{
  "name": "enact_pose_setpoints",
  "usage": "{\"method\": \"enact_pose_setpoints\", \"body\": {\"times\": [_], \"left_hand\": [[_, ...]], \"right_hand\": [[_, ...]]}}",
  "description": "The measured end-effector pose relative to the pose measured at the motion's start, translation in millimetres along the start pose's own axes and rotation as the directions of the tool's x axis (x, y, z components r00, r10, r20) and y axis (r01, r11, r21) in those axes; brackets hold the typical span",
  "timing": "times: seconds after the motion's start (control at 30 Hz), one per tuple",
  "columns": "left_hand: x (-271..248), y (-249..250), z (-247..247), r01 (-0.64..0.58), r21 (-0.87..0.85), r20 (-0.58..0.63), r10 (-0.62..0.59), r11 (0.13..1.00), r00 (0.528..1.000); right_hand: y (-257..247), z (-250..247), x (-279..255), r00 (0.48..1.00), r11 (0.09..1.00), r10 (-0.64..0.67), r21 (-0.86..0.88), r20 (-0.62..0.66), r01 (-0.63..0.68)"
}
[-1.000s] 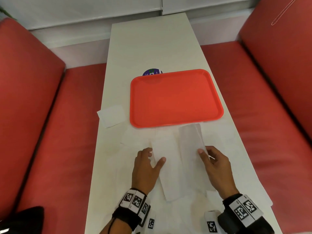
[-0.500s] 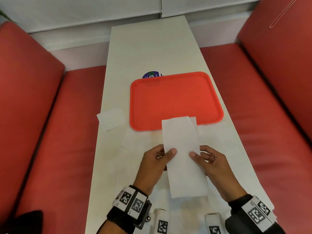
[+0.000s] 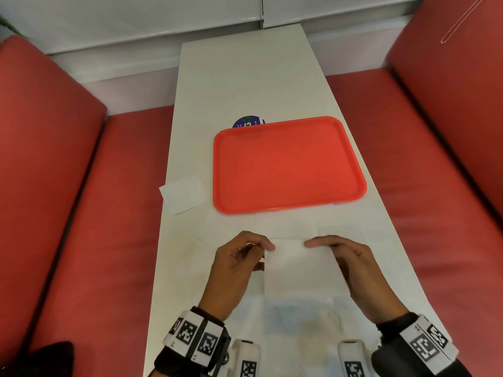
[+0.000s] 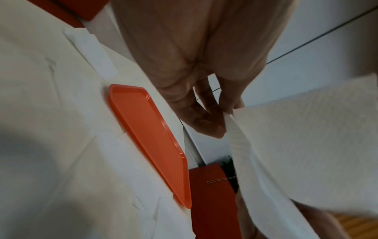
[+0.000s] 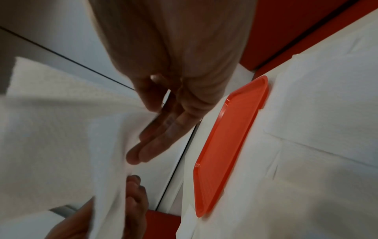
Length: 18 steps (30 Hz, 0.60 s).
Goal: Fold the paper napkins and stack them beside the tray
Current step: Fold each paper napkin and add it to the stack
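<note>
Two hands are working over one white table (image 3: 245, 77): the left hand (image 3: 234, 270) and the right hand (image 3: 356, 270) are sharing one napkin (image 3: 296, 265) between them. One folded napkin (image 3: 183, 193) is lying beside one orange tray (image 3: 288, 164). More napkins are lying spread flat on the table near the person, overlapping, white on white, so their number cannot be told. One round purple sticker (image 3: 248, 122) is peeking out from behind the tray. Two red benches are flanking the table, one on the left (image 3: 109, 213) and one on the right (image 3: 422, 186).
</note>
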State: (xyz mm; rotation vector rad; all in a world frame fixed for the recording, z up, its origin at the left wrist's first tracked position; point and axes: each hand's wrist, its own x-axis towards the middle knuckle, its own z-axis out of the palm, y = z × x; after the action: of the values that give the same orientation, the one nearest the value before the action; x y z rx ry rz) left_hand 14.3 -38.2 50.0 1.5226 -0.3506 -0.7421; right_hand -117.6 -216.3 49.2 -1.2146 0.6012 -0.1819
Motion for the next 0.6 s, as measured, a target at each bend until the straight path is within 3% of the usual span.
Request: {"method": "enact_pose_setpoints", "body": {"times": [0.13, 0.2, 0.27, 0.43, 0.6], "left_hand": [[-1, 1, 0, -0.013, -0.012, -0.016, 0.013, 1.0, 1.0], [0, 0, 0, 0.023, -0.077, -0.026, -0.025, 0.997, 0.999], [0, -3, 1, 0.097, -0.101, -0.03, -0.101, 0.99, 0.994], [-2, -8, 9, 0.176, 0.003, -0.037, -0.176, 0.984, 0.984], [-2, -12, 14, 0.18, -0.027, -0.084, -0.182, 0.983, 0.98]], "right_hand": [[0, 8, 3, 0.999, 0.999, -0.041, -0.031, -0.036, 0.04], [0, 13, 3, 0.991, 0.984, -0.11, -0.146, -0.078, 0.098], [3, 19, 4, 0.985, 0.98, -0.138, -0.156, -0.1, 0.121], [11, 33, 3, 0.976, 0.98, -0.164, -0.134, -0.145, 0.144], [21, 44, 0, 0.973, 0.963, -0.188, -0.222, -0.132, 0.156]]}}
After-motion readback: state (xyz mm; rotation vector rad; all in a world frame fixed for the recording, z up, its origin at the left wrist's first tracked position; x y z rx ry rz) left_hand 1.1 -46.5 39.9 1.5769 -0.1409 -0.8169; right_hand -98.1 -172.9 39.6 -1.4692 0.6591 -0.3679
